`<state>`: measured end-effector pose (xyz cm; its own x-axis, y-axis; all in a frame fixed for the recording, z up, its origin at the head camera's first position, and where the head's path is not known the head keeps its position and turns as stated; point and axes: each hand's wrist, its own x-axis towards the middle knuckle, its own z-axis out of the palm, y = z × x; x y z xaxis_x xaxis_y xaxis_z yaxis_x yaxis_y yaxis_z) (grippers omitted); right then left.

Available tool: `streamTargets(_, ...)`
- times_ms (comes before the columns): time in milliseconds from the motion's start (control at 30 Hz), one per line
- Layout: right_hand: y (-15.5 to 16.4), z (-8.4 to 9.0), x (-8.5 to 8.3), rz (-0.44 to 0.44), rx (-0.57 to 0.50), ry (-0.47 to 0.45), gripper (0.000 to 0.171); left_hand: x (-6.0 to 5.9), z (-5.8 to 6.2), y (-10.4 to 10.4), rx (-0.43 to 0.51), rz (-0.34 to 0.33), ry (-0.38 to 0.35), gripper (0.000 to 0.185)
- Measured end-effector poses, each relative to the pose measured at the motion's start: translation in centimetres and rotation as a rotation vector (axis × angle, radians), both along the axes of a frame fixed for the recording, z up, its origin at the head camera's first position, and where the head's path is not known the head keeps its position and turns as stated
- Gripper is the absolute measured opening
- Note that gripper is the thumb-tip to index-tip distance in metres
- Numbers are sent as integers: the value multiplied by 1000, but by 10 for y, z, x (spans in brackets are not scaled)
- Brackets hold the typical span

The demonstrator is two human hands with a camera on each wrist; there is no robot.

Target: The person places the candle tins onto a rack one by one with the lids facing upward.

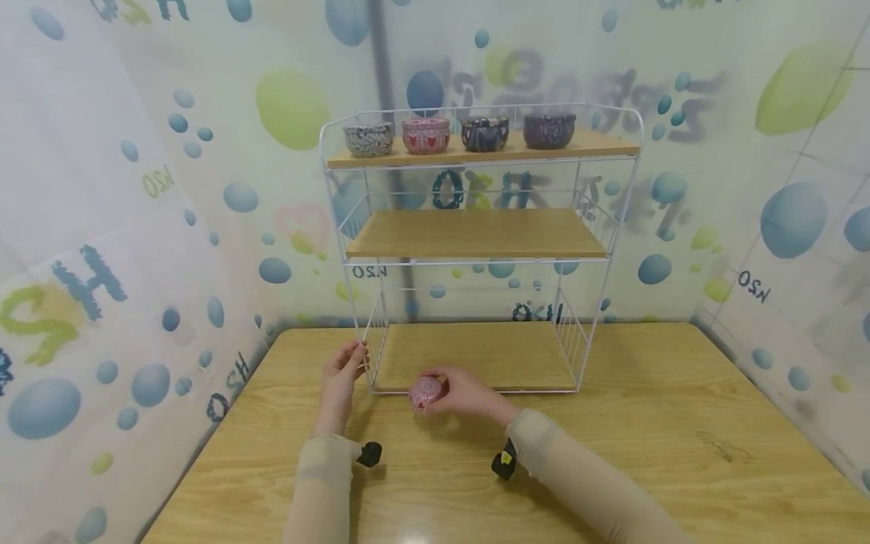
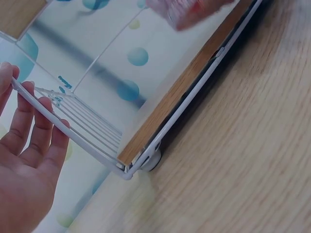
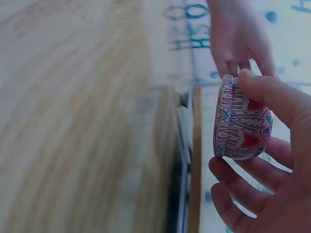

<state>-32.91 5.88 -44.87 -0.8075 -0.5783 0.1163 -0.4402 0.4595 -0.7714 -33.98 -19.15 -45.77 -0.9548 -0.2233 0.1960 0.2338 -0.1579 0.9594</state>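
My right hand holds a small round pink tin with a red heart pattern, just in front of the rack's bottom shelf. In the right wrist view, thumb and fingers grip the tin across its sides, its wider rim towards the tabletop. My left hand grips the left front post of the white wire rack. Fingers of the left hand curl at the white wire in the left wrist view. There the pink tin is cut off at the top edge.
On the rack's top shelf stand a white-and-black tin, a pink heart tin, a dark patterned tin and a purple tin. Below are a middle shelf and bottom shelf. The rack stands on a wooden table.
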Motion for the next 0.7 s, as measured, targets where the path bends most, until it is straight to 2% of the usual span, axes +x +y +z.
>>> streamTargets(533,37,17,-6,-130,-174,-16,66,1,0,-2,-43,18,-11,27)
streamTargets(700,46,18,-8,-154,-243,-2,66,0,-1,-2,-51,-5,-8,31)
